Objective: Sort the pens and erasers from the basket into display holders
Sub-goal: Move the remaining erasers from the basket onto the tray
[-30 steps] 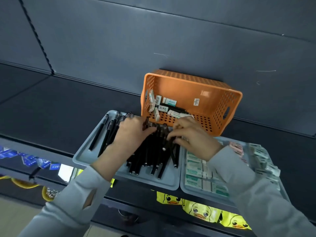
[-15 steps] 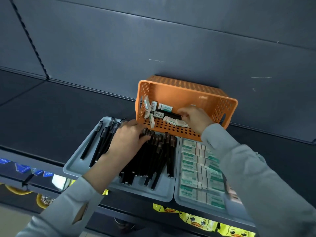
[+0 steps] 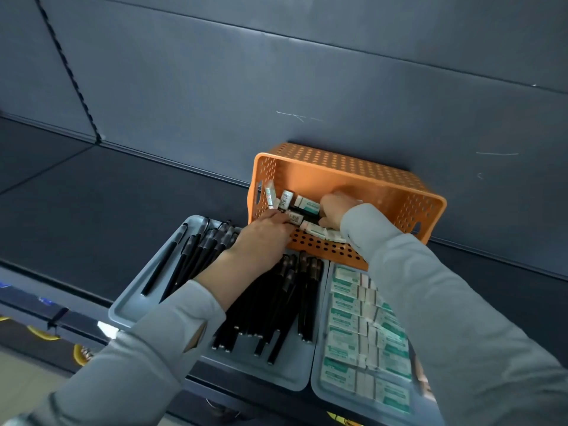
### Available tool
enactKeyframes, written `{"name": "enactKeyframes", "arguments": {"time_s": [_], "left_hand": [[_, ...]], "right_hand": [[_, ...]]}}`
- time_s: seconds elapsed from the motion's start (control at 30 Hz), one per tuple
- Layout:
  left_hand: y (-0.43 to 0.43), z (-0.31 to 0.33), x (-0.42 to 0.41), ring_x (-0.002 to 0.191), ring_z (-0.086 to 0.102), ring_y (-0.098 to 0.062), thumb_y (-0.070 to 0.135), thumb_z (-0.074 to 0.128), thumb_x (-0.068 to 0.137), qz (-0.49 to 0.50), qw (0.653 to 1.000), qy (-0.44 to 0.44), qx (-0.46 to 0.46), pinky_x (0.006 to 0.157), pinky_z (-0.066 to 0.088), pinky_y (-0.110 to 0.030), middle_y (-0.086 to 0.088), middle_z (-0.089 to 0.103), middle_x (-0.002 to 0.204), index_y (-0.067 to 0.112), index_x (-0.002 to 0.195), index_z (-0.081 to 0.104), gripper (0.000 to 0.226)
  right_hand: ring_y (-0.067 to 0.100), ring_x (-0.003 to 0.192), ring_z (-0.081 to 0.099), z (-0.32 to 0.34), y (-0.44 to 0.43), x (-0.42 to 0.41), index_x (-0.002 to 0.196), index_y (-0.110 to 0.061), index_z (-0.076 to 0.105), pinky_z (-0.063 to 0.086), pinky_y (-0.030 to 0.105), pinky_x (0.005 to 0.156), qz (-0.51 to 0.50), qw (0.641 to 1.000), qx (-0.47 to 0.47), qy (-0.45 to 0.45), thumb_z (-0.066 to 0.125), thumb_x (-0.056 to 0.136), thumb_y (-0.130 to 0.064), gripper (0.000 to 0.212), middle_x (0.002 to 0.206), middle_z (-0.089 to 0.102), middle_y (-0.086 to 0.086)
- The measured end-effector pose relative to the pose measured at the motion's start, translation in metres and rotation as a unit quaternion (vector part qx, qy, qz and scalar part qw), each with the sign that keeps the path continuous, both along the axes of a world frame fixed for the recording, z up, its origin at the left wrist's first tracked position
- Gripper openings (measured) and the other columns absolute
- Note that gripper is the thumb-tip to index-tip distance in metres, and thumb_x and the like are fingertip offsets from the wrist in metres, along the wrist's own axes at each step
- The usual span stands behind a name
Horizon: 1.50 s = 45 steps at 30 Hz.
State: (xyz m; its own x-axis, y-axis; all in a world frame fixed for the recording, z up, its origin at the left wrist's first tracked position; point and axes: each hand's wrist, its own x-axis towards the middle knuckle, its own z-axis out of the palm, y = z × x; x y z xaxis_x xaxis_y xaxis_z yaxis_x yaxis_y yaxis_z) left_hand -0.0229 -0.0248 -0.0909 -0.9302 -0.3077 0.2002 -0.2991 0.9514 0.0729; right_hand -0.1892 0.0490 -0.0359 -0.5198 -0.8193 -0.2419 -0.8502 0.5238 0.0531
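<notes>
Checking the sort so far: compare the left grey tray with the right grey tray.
The left tray holds long black pens in a loose pile; the right tray holds small green-and-white erasers packed in rows. The left tray shows bare floor; the right tray looks nearly full. Both are grey, shallow, and sit side by side.

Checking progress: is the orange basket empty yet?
Not empty. Several boxed erasers lie inside the orange basket.
</notes>
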Motion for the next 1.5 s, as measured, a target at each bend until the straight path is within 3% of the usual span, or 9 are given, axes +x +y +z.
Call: {"name": "enactKeyframes", "arguments": {"time_s": [0.13,0.4,0.6,0.7,0.83,0.93,1.17,1.33,1.5], "left_hand": [[-0.007,-0.004,-0.001,0.129,0.041,-0.024,0.015,0.046,0.091,-0.009,0.995,-0.073,-0.060,0.114,0.026,-0.035,0.000,0.060,0.122,0.018,0.107,0.067,0.027],[-0.003,0.001,0.001,0.138,0.030,-0.025,0.011,0.049,0.089,0.019,0.994,-0.098,-0.046,0.114,0.027,-0.034,0.001,0.057,0.131,0.020,0.121,0.062,0.036],[0.012,0.019,0.002,0.126,0.049,-0.023,0.022,0.055,0.096,0.041,0.983,0.091,0.157,0.103,0.037,-0.030,-0.006,0.065,0.120,0.013,0.122,0.064,0.029],[0.030,0.036,-0.005,0.114,0.060,-0.020,0.036,0.056,0.096,0.053,0.888,0.171,0.423,0.100,0.047,-0.034,-0.005,0.065,0.123,0.011,0.131,0.057,0.044],[0.052,0.048,-0.014,0.105,0.066,-0.028,0.020,0.055,0.097,0.063,0.615,0.257,0.743,0.088,0.056,-0.034,-0.018,0.067,0.116,0.000,0.115,0.062,0.028],[0.056,0.054,-0.012,0.087,0.069,-0.022,0.016,0.059,0.095,0.100,0.565,0.253,0.779,0.071,0.059,-0.025,-0.016,0.070,0.106,0.002,0.106,0.065,0.019],[0.038,0.067,0.032,0.072,0.067,-0.018,0.015,0.064,0.092,0.081,0.668,0.242,0.699,0.063,0.059,-0.025,-0.017,0.068,0.090,-0.003,0.098,0.067,0.018],[0.011,0.051,0.097,0.064,0.070,-0.014,0.036,0.075,0.082,0.158,0.886,0.158,0.406,0.067,0.060,-0.030,0.000,0.071,0.077,0.018,0.085,0.073,0.018],[0.015,0.025,0.104,0.083,0.064,-0.030,0.042,0.072,0.082,0.171,0.963,0.116,0.173,0.067,0.049,-0.037,-0.009,0.069,0.086,0.008,0.092,0.067,0.036]], "right_hand": [[0.031,0.094,0.059,0.005,-0.001,0.004,0.115,-0.007,0.060,0.043,0.034,0.072,0.001,1.000,0.025,0.015,0.072,0.082,-0.010,0.035,0.111,0.060,0.014],[0.024,0.078,0.058,0.000,0.011,-0.003,0.091,-0.008,0.063,0.045,0.031,0.065,0.014,0.999,0.014,0.037,0.067,0.086,-0.016,0.010,0.092,0.061,0.007],[0.017,0.068,0.055,0.022,0.051,-0.009,0.089,-0.013,0.065,0.039,0.027,0.059,0.005,0.995,-0.074,-0.064,0.057,0.096,-0.028,0.019,0.075,0.058,-0.001],[0.009,0.066,0.055,0.041,0.075,0.014,0.087,-0.019,0.069,0.040,0.026,0.061,0.020,0.970,-0.131,-0.204,0.054,0.097,-0.033,0.023,0.073,0.059,-0.009],[-0.007,0.053,0.053,0.038,0.090,0.041,0.083,-0.020,0.068,0.037,0.010,0.050,0.017,0.945,-0.141,-0.295,0.049,0.100,-0.032,0.029,0.068,0.063,-0.013],[0.007,0.058,0.050,0.028,0.096,0.048,0.090,-0.004,0.069,0.038,0.026,0.058,-0.016,0.944,-0.191,-0.267,0.050,0.099,-0.033,0.036,0.066,0.057,-0.003],[0.013,0.067,0.052,0.036,0.120,0.094,0.079,-0.017,0.060,0.035,0.019,0.056,-0.051,0.948,-0.234,-0.208,0.044,0.102,-0.032,0.032,0.073,0.058,-0.002],[0.028,0.072,0.054,0.009,0.125,0.154,0.082,-0.009,0.054,0.035,0.034,0.060,-0.085,0.975,-0.141,-0.148,0.036,0.103,-0.033,0.037,0.073,0.053,0.008],[0.036,0.096,0.058,-0.017,0.114,0.192,0.066,-0.015,0.038,0.037,0.033,0.068,-0.135,0.984,-0.101,-0.058,0.034,0.100,-0.051,0.049,0.087,0.054,0.012]]}}
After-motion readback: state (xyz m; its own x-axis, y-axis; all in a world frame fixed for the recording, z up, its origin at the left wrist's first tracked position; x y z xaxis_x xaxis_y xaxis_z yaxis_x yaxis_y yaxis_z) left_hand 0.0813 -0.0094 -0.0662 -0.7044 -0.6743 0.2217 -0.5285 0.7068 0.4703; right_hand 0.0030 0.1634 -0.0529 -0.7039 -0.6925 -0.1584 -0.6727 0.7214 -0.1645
